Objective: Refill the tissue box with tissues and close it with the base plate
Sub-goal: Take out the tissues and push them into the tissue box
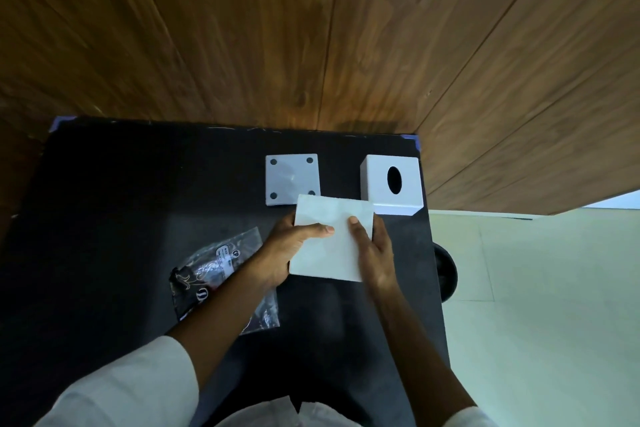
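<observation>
A white stack of tissues (332, 246) is held above the black table (121, 201). My left hand (289, 253) grips its left edge with the thumb on top. My right hand (375, 253) grips its right edge. Behind the stack lies the white square base plate (291, 180), flat, with dark round pads at its corners. At the back right stands the white cube tissue box (391, 184), its oval opening facing up. The stack's far corner overlaps the plate's near edge in the view.
An empty clear and black plastic wrapper (214, 274) lies under my left forearm. A wooden panel wall (311, 28) rises behind the table. The table's right edge drops to a pale floor (536, 305), with a dark round object (446, 270) beside it.
</observation>
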